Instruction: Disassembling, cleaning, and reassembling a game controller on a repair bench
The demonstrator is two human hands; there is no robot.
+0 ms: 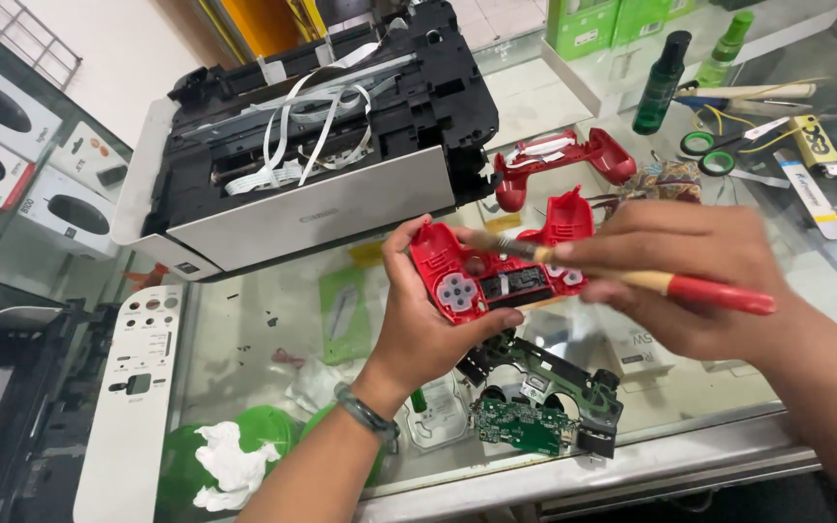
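Note:
My left hand point(420, 312) grips a red game controller front shell point(496, 276), inner side up, above a glass counter. My right hand point(695, 271) holds a paintbrush point(632, 279) with a red and tan handle; its bristles rest on the upper middle of the shell. A green circuit board with a black frame point(544, 402) lies on the glass just below the shell. The red back shell of the controller point(559, 160) lies farther back on the counter.
An opened printer point(312, 145) with white ribbon cables stands at the back left. A white control panel point(138, 387) lies at the left. Green bottles point(663, 82), green-handled scissors point(714, 155) and small tools sit at the back right. The counter's metal edge point(583, 475) runs along the front.

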